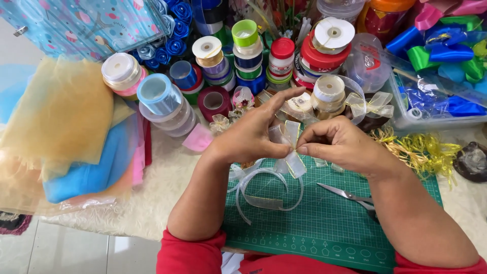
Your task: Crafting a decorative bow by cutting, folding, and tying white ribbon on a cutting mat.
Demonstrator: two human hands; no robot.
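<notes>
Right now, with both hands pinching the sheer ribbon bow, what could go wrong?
The pinch at the sheer ribbon bow may slip, since the left hand and right hand grip only its centre. The loose tails could snag. The open scissors lie near the right forearm.

Pale tiled floor (66, 251) is showing at lower left of frame. Cream fluffy table cover (152, 203) is lying across lower centre-left. Green cutting mat (329, 228) is sitting at lower centre-right. Even, bright light is falling throughout; no hard shadows.
</notes>
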